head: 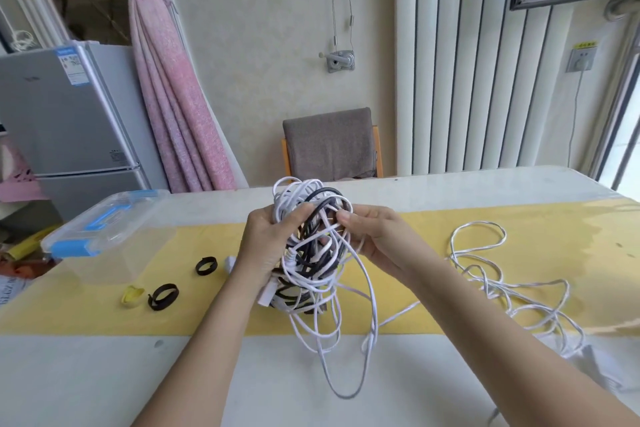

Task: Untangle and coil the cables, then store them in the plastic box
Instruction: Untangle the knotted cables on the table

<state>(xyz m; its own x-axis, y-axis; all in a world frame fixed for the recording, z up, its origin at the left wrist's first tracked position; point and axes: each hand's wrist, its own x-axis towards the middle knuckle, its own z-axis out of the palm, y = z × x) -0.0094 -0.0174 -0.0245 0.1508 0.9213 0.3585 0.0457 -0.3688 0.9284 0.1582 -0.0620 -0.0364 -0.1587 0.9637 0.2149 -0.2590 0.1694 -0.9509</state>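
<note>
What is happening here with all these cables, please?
A person holds a tangle of white and black cables above the table. The left hand grips it, and the right hand pinches a white strand. Another white cable lies loose on the right. The box stands at the left, lid on, with three ties nearby. Nothing is coiled yet.

bright daylight from right; wide-angle edge distortion.
</note>
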